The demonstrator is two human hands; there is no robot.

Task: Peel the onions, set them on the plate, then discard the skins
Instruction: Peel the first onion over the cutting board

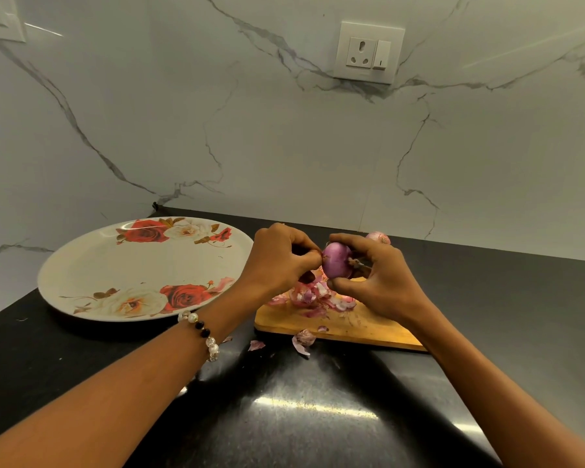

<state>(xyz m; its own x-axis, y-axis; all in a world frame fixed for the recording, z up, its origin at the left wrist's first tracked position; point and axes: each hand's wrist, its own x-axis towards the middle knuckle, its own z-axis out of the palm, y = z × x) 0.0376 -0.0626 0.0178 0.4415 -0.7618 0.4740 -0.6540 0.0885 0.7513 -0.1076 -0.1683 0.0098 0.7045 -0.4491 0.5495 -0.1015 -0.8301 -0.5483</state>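
While right hand point(379, 282) grips onion point(336, 265) | left hand point(281, 261) pinches its skin | above board point(358, 324) edge

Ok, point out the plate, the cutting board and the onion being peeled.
plate point(92, 265): head view, bare white middle.
cutting board point(358, 324): head view, bare wood near its front edge.
onion point(336, 265): head view, purple side showing between both hands.

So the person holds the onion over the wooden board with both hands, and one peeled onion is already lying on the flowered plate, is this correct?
Not quite. The head view shows the flowered plate holds no onion yet. The rest stands: the right hand holds the onion over the wooden board while the left hand pinches at its skin.
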